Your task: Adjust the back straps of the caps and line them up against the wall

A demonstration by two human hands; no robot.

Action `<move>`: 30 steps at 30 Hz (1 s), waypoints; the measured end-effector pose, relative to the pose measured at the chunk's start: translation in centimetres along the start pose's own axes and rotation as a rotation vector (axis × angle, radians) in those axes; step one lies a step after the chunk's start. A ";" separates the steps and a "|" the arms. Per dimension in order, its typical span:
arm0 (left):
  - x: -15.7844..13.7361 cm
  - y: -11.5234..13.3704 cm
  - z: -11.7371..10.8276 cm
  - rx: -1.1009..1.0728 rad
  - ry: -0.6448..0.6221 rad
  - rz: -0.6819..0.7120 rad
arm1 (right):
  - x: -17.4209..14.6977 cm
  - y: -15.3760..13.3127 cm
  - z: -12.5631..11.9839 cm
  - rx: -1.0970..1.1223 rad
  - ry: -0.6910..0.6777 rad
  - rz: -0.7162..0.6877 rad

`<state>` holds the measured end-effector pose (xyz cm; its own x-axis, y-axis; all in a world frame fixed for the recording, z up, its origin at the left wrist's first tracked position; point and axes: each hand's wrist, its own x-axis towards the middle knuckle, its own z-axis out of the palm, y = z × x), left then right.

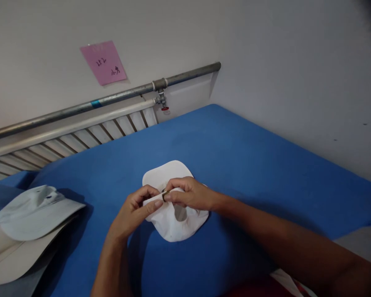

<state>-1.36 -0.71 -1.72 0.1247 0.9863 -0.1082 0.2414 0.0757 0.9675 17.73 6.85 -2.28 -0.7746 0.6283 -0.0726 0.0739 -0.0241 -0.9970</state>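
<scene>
A person's two bare hands work together at a white cap (170,225) on a blue-covered surface (250,156). The cap lies with its rounded brim (163,171) pointing away from the person, just beyond the fingers; the soft crown, with an oval opening in it, spreads below the grip, on the person's side.

The left hand (141,204) comes from the left and pinches a white strap (153,201) of the cap, thumb on the near side and fingers behind. The right hand (188,193) reaches in from the right, thumb and index finger closed narrowly at a small dark, brassy buckle (166,195) on that strap. The fingertips of the two hands almost meet there, so the held part sits above the middle of the cap, between brim and crown.

Well apart, at the person's left, more caps overlap in a pile: a pale cap (34,216) on top, a beige cap (15,258) beneath, and a darker grey one (21,286) lowest. Behind the surface are a white radiator (109,130), a metal pipe (123,95) and a pink handwritten note (104,63) on the wall.
</scene>
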 end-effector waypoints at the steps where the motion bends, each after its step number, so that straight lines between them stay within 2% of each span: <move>1: 0.0 0.0 -0.1 0.010 -0.001 0.007 | -0.1 -0.3 -0.1 -0.037 -0.004 -0.026; 3: -0.1 -0.1 -0.3 0.012 0.019 0.024 | -0.4 -0.8 -0.7 -0.039 -0.015 -0.081; 9: -0.5 -0.9 -1.1 -0.151 0.075 0.044 | -0.7 -1.4 -3.5 0.187 -0.051 -0.170; 16: -0.8 -0.6 -0.8 -0.332 0.096 0.084 | -1.2 -1.8 -3.8 0.165 0.021 -0.198; 21: -1.3 0.1 -1.1 -0.488 0.162 0.239 | -0.4 -0.9 -5.5 0.030 0.175 -0.253; 24: -1.7 0.6 -1.4 -0.624 0.227 0.319 | 0.4 0.4 -6.9 -0.210 0.237 -0.303; 27: -2.0 1.2 -1.6 -0.722 0.317 0.384 | 1.0 1.5 -7.1 -0.490 0.141 -0.358; 30: -2.1 1.4 -1.8 -0.797 0.386 0.430 | 1.2 2.0 -6.3 -0.604 0.039 -0.395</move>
<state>-3.01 -2.42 0.29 -0.3072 0.9223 0.2344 -0.4882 -0.3642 0.7931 20.90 12.47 -4.18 -0.7927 0.5293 0.3024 0.1360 0.6372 -0.7586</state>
